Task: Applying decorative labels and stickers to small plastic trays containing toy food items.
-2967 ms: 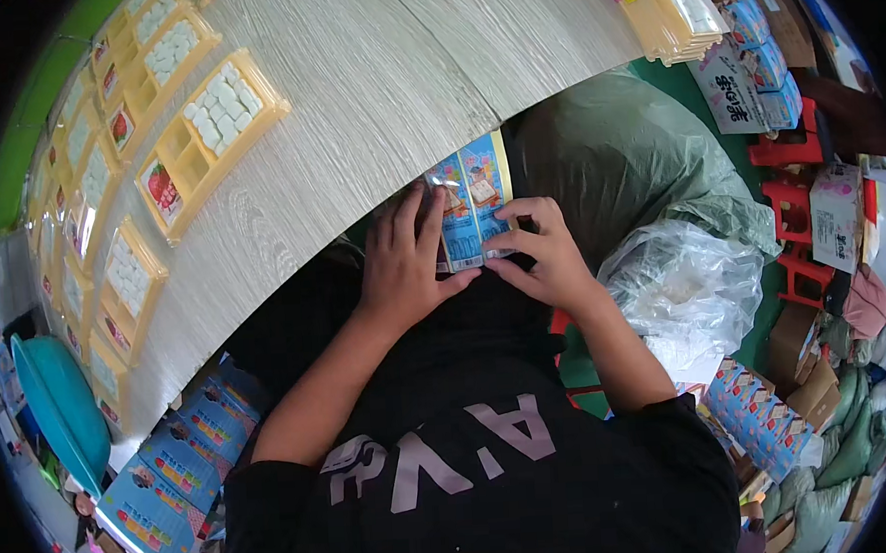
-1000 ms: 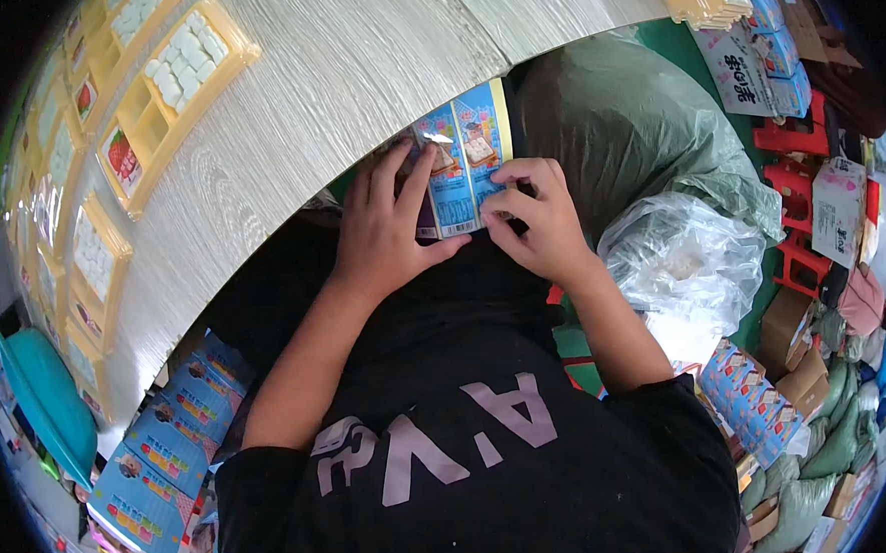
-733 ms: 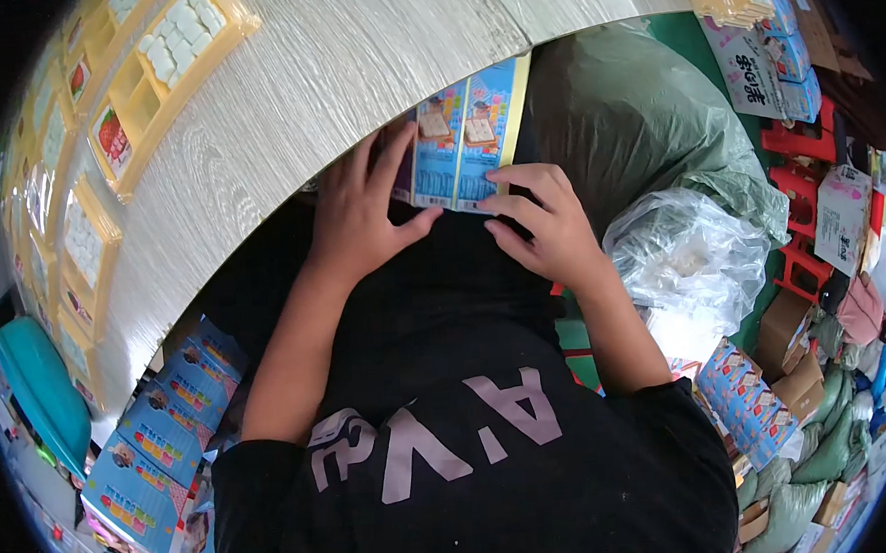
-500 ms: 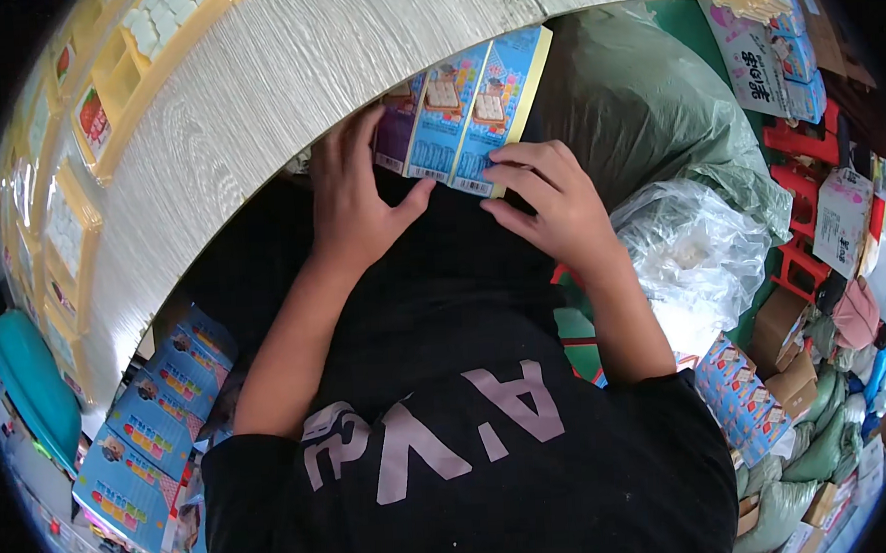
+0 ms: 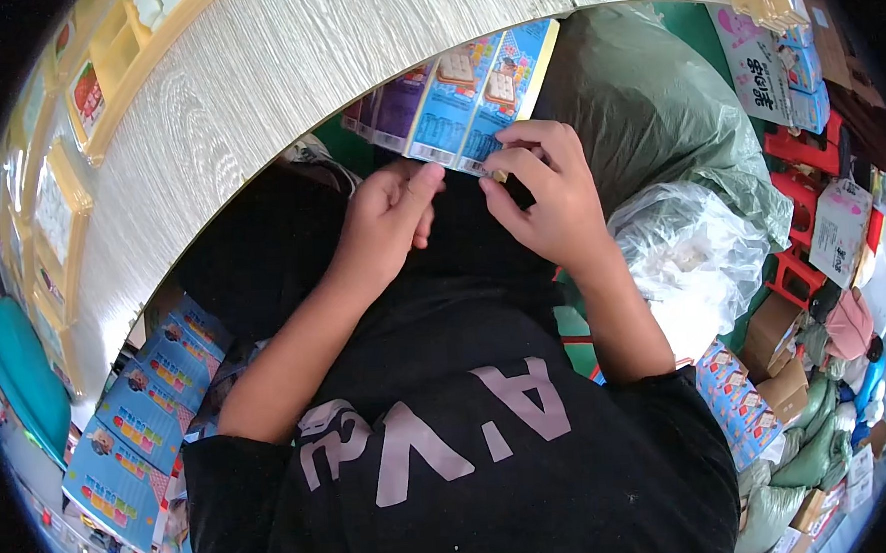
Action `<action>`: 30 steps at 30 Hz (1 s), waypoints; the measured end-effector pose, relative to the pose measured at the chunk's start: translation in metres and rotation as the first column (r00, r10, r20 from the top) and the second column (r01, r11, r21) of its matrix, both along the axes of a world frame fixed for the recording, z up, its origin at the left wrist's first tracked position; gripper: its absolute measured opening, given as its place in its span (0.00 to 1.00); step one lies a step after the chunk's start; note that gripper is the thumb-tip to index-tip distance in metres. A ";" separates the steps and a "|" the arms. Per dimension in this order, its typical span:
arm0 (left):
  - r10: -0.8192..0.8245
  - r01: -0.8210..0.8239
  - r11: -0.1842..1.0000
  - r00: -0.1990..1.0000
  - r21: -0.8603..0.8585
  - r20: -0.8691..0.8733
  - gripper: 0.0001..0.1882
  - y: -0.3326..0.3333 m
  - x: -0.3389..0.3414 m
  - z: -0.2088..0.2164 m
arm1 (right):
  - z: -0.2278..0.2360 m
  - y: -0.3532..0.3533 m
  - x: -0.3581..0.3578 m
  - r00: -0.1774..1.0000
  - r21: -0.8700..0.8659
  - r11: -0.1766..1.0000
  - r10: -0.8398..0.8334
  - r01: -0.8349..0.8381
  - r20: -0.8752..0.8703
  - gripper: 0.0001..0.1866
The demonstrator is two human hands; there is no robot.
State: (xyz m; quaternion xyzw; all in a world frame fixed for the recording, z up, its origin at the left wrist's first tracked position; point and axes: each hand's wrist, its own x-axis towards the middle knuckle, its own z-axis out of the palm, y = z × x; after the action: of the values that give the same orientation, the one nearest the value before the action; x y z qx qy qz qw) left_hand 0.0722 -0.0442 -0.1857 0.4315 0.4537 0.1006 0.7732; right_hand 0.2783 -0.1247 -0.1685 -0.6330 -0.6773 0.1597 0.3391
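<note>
A glossy printed sheet [image 5: 443, 116] of blue and purple panels with pictures of food slants partly under the table edge, above my lap. My left hand [image 5: 388, 217] is closed, fingers curled, with the thumb tip at the sheet's near edge. At the near right corner, my right hand [image 5: 551, 196] bends its index finger and thumb around the sheet's edge, the other fingers curled above. The far part of the sheet is hidden by the table.
The pale wood-grain table [image 5: 282, 80] curves across the front, with yellow trays [image 5: 59, 211] at its left. To the right stand a large green plastic bag [image 5: 644, 96], a clear bag [image 5: 687, 249] and red stools [image 5: 795, 198]. Blue printed boxes [image 5: 135, 428] lie at the left.
My left hand has come down off the sheet's left side and curled its fingers near the lower edge. The sheet has shifted slightly, showing more of its purple panels.
</note>
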 end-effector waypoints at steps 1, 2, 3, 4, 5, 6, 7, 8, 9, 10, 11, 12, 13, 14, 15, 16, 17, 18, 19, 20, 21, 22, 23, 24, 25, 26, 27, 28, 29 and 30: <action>-0.028 0.034 0.996 0.997 -0.079 0.073 0.15 0.001 0.001 0.003 | 0.000 0.000 -0.001 1.000 -0.015 1.000 -0.004 0.004 -0.009 0.14; -0.029 0.033 0.998 0.996 -0.045 0.090 0.14 0.001 0.004 0.003 | 0.001 0.001 -0.001 1.000 -0.030 1.000 -0.010 0.009 -0.020 0.14; -0.019 0.019 1.000 0.994 0.003 0.103 0.14 -0.001 0.008 0.003 | 0.001 0.001 -0.001 0.999 -0.042 0.999 -0.014 0.012 -0.038 0.13; -0.013 0.006 0.999 0.991 0.050 0.133 0.14 -0.002 0.011 0.002 | 0.002 0.001 -0.002 0.999 -0.053 0.999 -0.013 0.011 -0.032 0.13; -0.008 0.001 0.998 0.994 0.058 0.113 0.13 -0.003 0.012 0.001 | 0.003 0.002 -0.001 0.999 -0.061 0.998 -0.010 0.008 -0.033 0.12; -0.006 -0.001 0.998 0.994 0.065 0.109 0.13 -0.003 0.012 -0.001 | 0.004 0.003 -0.001 0.999 -0.068 0.998 -0.010 0.007 -0.037 0.12; 0.003 -0.010 0.998 0.994 0.064 0.105 0.13 -0.004 0.013 -0.003 | 0.004 0.004 -0.001 0.999 -0.057 0.998 -0.011 0.008 -0.044 0.12; -0.005 -0.004 0.997 0.994 0.083 0.107 0.13 -0.005 0.013 -0.005 | 0.004 0.005 -0.001 0.998 -0.045 0.999 -0.015 0.012 -0.056 0.11; -0.005 -0.006 0.995 0.994 0.095 0.110 0.13 -0.005 0.013 -0.007 | 0.003 0.006 -0.001 0.997 -0.039 0.999 -0.017 0.015 -0.070 0.11; 0.001 -0.012 0.995 0.993 0.101 0.115 0.12 -0.005 0.013 -0.008 | 0.003 0.007 -0.001 0.996 -0.034 0.999 -0.021 0.018 -0.082 0.11; -0.002 -0.011 0.994 0.993 0.110 0.118 0.12 -0.005 0.013 -0.010 | 0.003 0.008 -0.001 0.995 -0.035 0.999 -0.023 0.020 -0.097 0.10; 0.001 -0.015 0.994 0.992 0.111 0.124 0.12 -0.005 0.013 -0.011 | 0.002 0.009 -0.001 0.993 -0.037 0.999 -0.026 0.022 -0.113 0.10; 0.011 -0.024 0.995 0.991 0.101 0.133 0.11 -0.005 0.013 -0.012 | 0.002 0.009 -0.002 0.992 -0.041 0.999 -0.032 0.027 -0.124 0.10; 0.007 -0.022 0.994 0.991 0.111 0.130 0.11 -0.005 0.013 -0.012 | 0.001 0.010 -0.002 0.990 -0.046 0.998 -0.038 0.032 -0.135 0.10; 0.011 -0.026 0.994 0.992 0.111 0.130 0.11 -0.005 0.014 -0.013 | 0.001 0.010 -0.002 0.988 -0.052 0.998 -0.044 0.036 -0.151 0.09; 0.015 -0.030 0.993 0.992 0.111 0.129 0.11 -0.006 0.014 -0.013 | 0.001 0.009 -0.003 0.987 -0.063 0.997 -0.050 0.040 -0.151 0.09; 0.010 -0.025 0.993 0.992 0.115 0.126 0.11 -0.006 0.014 -0.013 | 0.000 0.009 -0.003 0.986 -0.076 0.996 -0.056 0.045 -0.157 0.09; 0.005 -0.019 0.993 0.992 0.119 0.123 0.11 -0.006 0.014 -0.013 | 0.000 0.009 -0.003 0.985 -0.088 0.995 -0.063 0.049 -0.163 0.09; -0.001 -0.014 0.992 0.993 0.122 0.119 0.11 -0.006 0.014 -0.013 | 0.000 0.009 -0.004 0.981 -0.093 0.994 -0.074 0.058 -0.177 0.09; -0.005 -0.010 0.991 0.993 0.130 0.117 0.10 -0.006 0.013 -0.012 | -0.001 0.009 -0.005 0.978 -0.099 0.993 -0.085 0.067 -0.192 0.09; -0.009 -0.007 0.990 0.993 0.140 0.116 0.10 -0.005 0.013 -0.012 | -0.001 0.009 -0.005 0.974 -0.107 0.992 -0.094 0.073 -0.208 0.09; -0.013 -0.004 0.989 0.993 0.149 0.115 0.10 -0.005 0.013 -0.011 | -0.002 0.009 -0.006 0.975 -0.104 0.991 -0.098 0.079 -0.197 0.09; -0.009 -0.008 0.989 0.993 0.145 0.118 0.10 -0.006 0.013 -0.011 | -0.002 0.009 -0.006 0.977 -0.105 0.991 -0.101 0.082 -0.188 0.09; -0.006 -0.012 0.990 0.993 0.143 0.121 0.10 -0.005 0.014 -0.011 | -0.003 0.010 -0.007 0.979 -0.105 0.991 -0.102 0.084 -0.179 0.09; -0.002 -0.015 0.990 0.992 0.140 0.124 0.10 -0.005 0.013 -0.011 | -0.003 0.010 -0.007 0.975 -0.119 0.988 -0.120 0.099 -0.187 0.08; -0.005 -0.013 0.990 0.992 0.140 0.123 0.10 -0.005 0.013 -0.011 | -0.004 0.010 -0.008 0.971 -0.134 0.984 -0.138 0.113 -0.195 0.08; -0.008 -0.010 0.990 0.992 0.140 0.123 0.11 -0.005 0.013 -0.011 | -0.004 0.011 -0.008 0.967 -0.149 0.981 -0.157 0.127 -0.203 0.07; -0.011 -0.007 0.990 0.992 0.140 0.123 0.11 -0.005 0.013 -0.011 | -0.004 0.011 -0.009 0.968 -0.151 0.980 -0.156 0.127 -0.195 0.07; -0.018 0.000 0.989 0.993 0.149 0.121 0.11 -0.005 0.012 -0.011 | -0.003 0.011 -0.008 0.970 -0.154 0.980 -0.156 0.128 -0.188 0.07; -0.025 0.006 0.988 0.993 0.157 0.118 0.11 -0.005 0.012 -0.011 | -0.003 0.011 -0.008 0.971 -0.156 0.979 -0.155 0.128 -0.179 0.06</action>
State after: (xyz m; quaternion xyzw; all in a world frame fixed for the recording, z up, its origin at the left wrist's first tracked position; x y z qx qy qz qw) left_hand 0.0843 -0.0492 -0.1971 0.4876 0.3937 0.1554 0.7636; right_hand 0.2707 -0.1132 -0.1716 -0.6843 -0.5815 0.2433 0.3665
